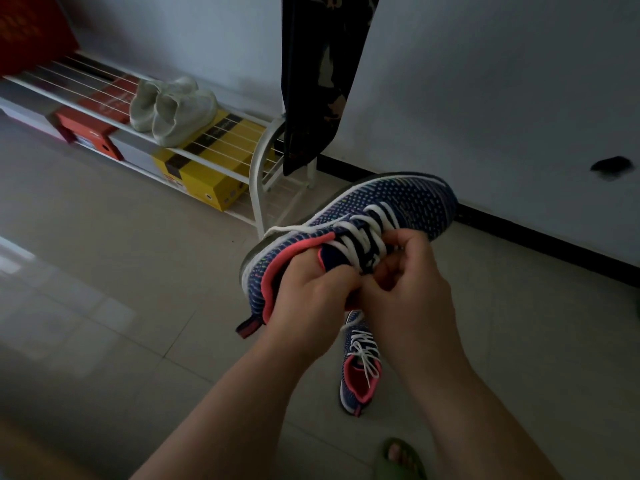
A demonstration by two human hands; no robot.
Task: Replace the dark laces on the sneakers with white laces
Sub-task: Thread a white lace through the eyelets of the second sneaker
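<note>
A navy knit sneaker with a pink collar is held up in the air, toe pointing away to the right. A white lace crosses its eyelets, and one loose end trails over the left side. My left hand grips the sneaker at the collar and tongue. My right hand pinches the lace near the upper eyelets. The second sneaker, laced in white, lies on the floor below my hands, partly hidden by them.
A white wire shoe rack stands along the wall with a pale pair of sneakers on top and red and yellow shoeboxes under it. Dark cloth hangs beside it. A foot in a green slipper shows at the bottom.
</note>
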